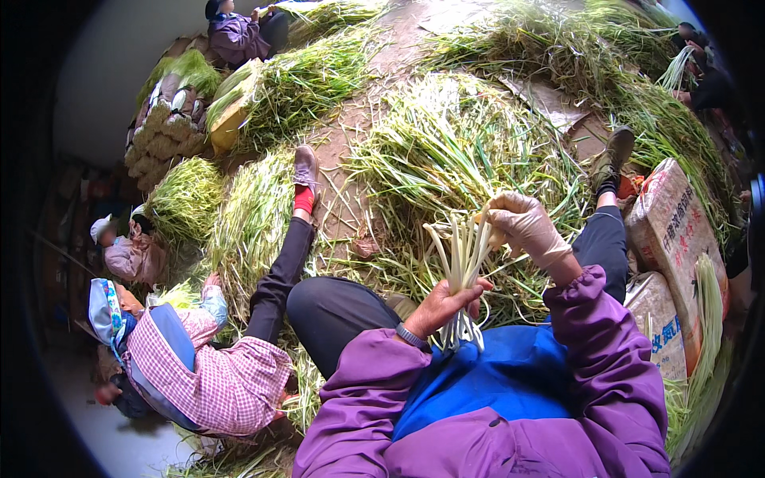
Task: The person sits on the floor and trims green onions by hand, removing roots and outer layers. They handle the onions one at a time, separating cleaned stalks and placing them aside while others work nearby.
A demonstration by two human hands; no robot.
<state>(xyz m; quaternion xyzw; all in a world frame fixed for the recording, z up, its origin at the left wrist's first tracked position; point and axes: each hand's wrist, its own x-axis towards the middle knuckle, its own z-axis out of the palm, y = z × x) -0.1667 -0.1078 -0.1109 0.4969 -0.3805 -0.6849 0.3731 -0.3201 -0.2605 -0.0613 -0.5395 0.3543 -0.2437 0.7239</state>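
Note:
My bare left hand [445, 308], with a band at its wrist, is closed round a bunch of pale plant stalks [463, 257] held above my lap. White lower ends of the stalks hang below that hand over a blue apron [490, 376]. My right hand [520, 224] wears a thin pale glove and is at the upper right of the bunch, its fingers bent against the stalks; whether they grip any of them is hard to see. A large heap of long green leafy stalks [454, 137] lies on the ground just beyond my hands.
Filled woven sacks [675, 233] stand at my right, with loose pale stalks beside them. A co-worker in a checked top [209, 382] sits close at my left. More green heaps [311, 77] and stacked bundles [164, 131] lie farther off, where other people sit. My legs stretch either side of the near heap.

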